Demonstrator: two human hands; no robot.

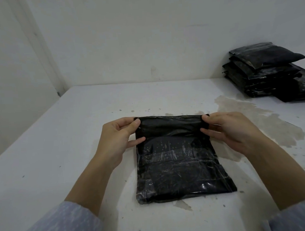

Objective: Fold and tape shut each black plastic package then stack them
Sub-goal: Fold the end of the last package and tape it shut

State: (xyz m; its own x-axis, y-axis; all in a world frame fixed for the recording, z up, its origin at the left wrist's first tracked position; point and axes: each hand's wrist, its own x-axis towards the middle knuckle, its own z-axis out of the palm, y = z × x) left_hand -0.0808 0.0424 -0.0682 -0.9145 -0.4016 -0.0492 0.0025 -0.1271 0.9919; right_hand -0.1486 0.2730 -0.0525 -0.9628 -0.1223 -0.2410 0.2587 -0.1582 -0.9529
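A black plastic package (181,170) lies flat on the white table (62,155) in front of me. Its far flap is lifted and curled towards me. My left hand (117,136) pinches the flap's left corner between thumb and fingers. My right hand (226,129) pinches the flap's right corner the same way. A strip of clear tape shows across the package's middle. A stack of black packages (267,72) sits at the far right of the table against the wall.
White walls close off the table at the back and on the left. A worn, stained patch (254,117) marks the tabletop to the right of the package. No tape roll is in view.
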